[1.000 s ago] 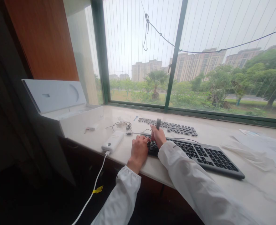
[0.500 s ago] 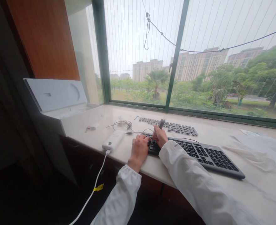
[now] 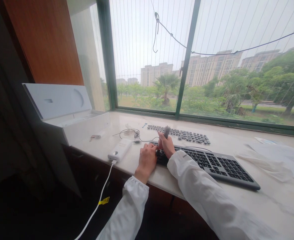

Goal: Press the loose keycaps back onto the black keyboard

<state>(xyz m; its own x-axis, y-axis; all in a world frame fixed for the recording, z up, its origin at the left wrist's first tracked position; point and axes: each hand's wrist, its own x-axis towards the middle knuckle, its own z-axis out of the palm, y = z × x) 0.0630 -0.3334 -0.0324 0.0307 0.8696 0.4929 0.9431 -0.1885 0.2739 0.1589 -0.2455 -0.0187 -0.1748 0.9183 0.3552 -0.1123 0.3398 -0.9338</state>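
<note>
A black keyboard [image 3: 218, 165] without its keycaps lies along the front of the white counter. On its left end rests my left hand [image 3: 147, 159], fingers bent and closed over the edge. My right hand [image 3: 166, 145] is wrapped round a dark brush [image 3: 167, 131], held upright with a bristly end at the top. Its lower end is over the keyboard's left part, mostly hidden by my fingers. Behind the keyboard, the loose keycaps [image 3: 193, 136] lie laid out in rows.
A white power bank [image 3: 120, 150] with a white cable [image 3: 100, 196] is left of my hands. Behind it lies a coiled black cable [image 3: 136, 133]. An open white box [image 3: 83, 126] stands at far left, papers [image 3: 284, 155] at right. A window [image 3: 147, 83] backs the counter.
My right hand and the brush have shifted slightly left and tilted more upright over the keyboard. My left hand stays on the keyboard's left end.
</note>
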